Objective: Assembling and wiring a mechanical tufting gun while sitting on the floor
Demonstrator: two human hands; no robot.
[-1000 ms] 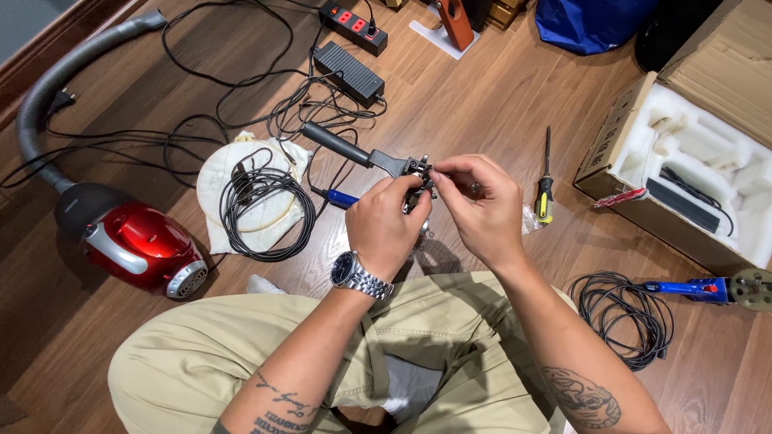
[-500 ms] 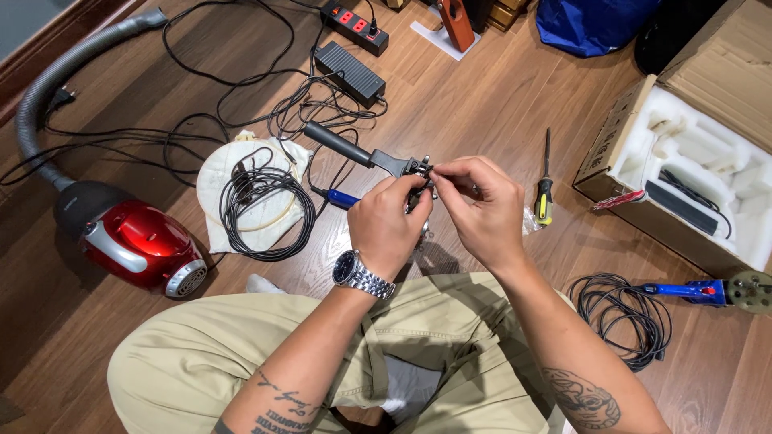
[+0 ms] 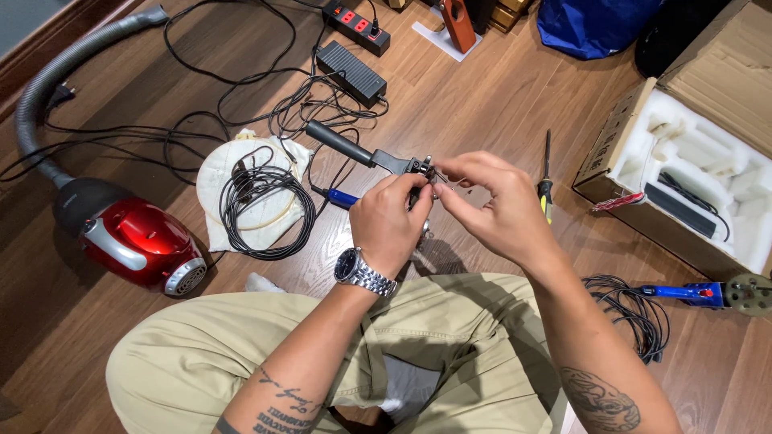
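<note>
Holding: left hand point(image 3: 392, 225) is closed around the head end of a black-handled tool point(image 3: 366, 154).
Axis: its handle runs up and away leftward from that fist.
Pinching: right hand point(image 3: 492, 210) has fingertips closed on a small part at the tool head, touching the left.
Nearer: both hands meet there.
Hidden: the part itself, too small and covered.

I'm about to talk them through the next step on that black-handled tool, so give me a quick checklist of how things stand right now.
1. Left hand grips black-handled metal tool: ok.
2. Right hand fingertips at the tool's head: ok.
3. Small part at the head identifiable: cannot tell, fingers hide it.
4. Yellow-and-black screwdriver lying beside the right hand: ok.
5. Blue-handled tool on the wooden floor below the left hand: ok.
6. Coiled black cable apart from both hands: ok.
</note>
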